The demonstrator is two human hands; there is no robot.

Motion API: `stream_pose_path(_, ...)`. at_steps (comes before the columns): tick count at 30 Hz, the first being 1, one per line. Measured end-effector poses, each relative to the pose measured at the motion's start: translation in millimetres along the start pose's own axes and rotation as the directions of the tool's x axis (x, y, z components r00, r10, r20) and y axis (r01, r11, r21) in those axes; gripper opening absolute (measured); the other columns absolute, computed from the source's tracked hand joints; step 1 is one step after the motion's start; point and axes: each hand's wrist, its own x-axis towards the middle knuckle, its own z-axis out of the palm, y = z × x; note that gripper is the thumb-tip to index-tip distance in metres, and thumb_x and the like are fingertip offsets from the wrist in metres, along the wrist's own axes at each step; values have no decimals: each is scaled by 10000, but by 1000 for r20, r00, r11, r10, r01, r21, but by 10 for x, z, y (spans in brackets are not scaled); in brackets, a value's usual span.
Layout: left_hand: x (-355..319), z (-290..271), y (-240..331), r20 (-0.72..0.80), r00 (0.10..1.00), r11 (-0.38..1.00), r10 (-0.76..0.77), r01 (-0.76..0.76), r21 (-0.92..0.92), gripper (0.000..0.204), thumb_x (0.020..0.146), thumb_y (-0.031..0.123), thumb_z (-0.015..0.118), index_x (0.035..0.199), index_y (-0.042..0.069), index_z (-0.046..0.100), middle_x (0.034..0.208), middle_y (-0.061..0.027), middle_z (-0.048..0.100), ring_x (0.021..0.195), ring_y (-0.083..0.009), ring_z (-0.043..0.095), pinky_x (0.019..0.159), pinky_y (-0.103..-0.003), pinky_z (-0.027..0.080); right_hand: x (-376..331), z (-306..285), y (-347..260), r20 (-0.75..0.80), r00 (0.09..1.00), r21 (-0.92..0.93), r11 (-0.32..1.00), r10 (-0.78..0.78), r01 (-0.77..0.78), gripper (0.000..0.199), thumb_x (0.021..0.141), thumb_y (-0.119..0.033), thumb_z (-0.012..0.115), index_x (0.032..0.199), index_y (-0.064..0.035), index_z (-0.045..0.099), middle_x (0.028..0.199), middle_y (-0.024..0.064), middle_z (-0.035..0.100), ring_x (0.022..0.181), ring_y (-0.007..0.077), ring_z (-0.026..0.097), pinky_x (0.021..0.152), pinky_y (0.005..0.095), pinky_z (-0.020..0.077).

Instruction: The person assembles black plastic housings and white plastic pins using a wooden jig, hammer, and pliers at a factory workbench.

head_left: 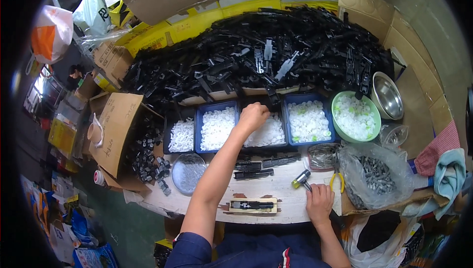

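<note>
My left hand (254, 116) reaches forward over a dark bin of small white plastic parts (268, 134). Its fingers are curled together at the edge of the black pile; what they hold, if anything, is hidden. On the right, my right hand (320, 202) is closed around the handle of a small mallet (301, 178), whose head rests at the front of the bench. Between my arms a black part (246, 205) lies in a pale wooden fixture (270, 211). Several similar black parts (253, 173) lie behind it.
A heap of black plastic parts (221, 66) fills the back. Bins of white parts (217, 127) and a green bowl (375, 129) stand before it. Left are a clear round dish (188, 172) and a cardboard box (116, 130); right are yellow-handled scissors (337, 181) and a bag of grey pieces (377, 174).
</note>
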Motion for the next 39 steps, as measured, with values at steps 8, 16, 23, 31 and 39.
stream_pose_path(8, -18, 321, -272, -98, 994, 928, -55, 87, 362, 246, 785, 249, 519, 845, 49, 649, 873, -172, 604, 831, -360, 575, 768, -418, 464, 4, 15, -45, -14, 1000, -6, 1000, 7, -7, 197, 721, -157, 615, 887, -75, 549, 820, 59, 502, 800, 238, 468, 675, 363, 340)
stream_pose_path(16, -168, -134, 452, 41, 999, 965, -26, 14, 261, 173, 713, 230, 612, 791, 87, 670, 800, -152, 626, 748, -332, 598, 687, -407, 486, -8, 42, 9, -73, 997, -32, 999, -13, 11, 209, 720, -160, 618, 899, -74, 553, 827, 58, 507, 801, 235, 473, 679, 362, 355)
stream_pose_path(23, 247, 533, 989, -42, 978, 960, 202, -190, 205, 190, 705, 168, 637, 877, 87, 631, 915, -143, 595, 865, -333, 576, 710, -431, 477, -27, 33, -25, -58, 998, -66, 998, -29, 25, 208, 712, -163, 618, 886, -79, 543, 816, 59, 500, 793, 237, 472, 669, 362, 361)
stream_pose_path(31, 387, 874, 928, -97, 943, 910, 319, -275, 311, 144, 746, 136, 559, 864, 69, 607, 876, -125, 560, 799, -331, 585, 666, -421, 486, -23, 41, -34, -57, 997, -90, 995, -54, 49, 209, 713, -167, 616, 888, -77, 544, 812, 57, 498, 790, 230, 472, 662, 355, 359)
stream_pose_path(39, 242, 816, 838, -126, 908, 895, 400, -358, 266, 80, 668, 50, 527, 632, 43, 598, 746, -122, 575, 697, -323, 598, 591, -427, 476, -27, 87, 12, -55, 997, -127, 991, -57, 50, 205, 720, -176, 609, 892, -83, 545, 808, 53, 499, 793, 225, 473, 664, 352, 361)
